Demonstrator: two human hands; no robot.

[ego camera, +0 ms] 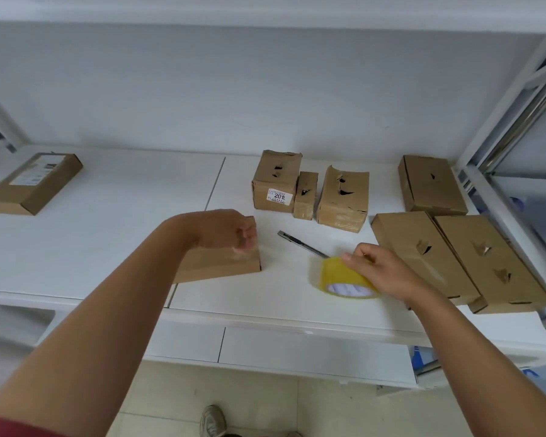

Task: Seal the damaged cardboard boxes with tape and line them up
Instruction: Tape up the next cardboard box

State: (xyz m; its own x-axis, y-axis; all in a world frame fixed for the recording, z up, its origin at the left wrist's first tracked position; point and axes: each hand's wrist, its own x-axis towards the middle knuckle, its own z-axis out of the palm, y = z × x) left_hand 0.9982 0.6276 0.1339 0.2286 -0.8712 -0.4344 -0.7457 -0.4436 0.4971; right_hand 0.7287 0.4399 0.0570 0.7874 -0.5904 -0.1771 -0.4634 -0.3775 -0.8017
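on the white shelf [108,247] lay eight brown cardboard boxes; left hand [226,230] curled on one [221,263], right hand [382,268] gripped one yellow tape roll [341,275].

Bright, even, diffuse light falls from above; shadows under the cardboard boxes [342,200] are faint and soft. Both hands [230,230] and the tape roll [344,277] are motion-blurred. Wide-angle distortion bends the shelf frame [514,99] at the edges.
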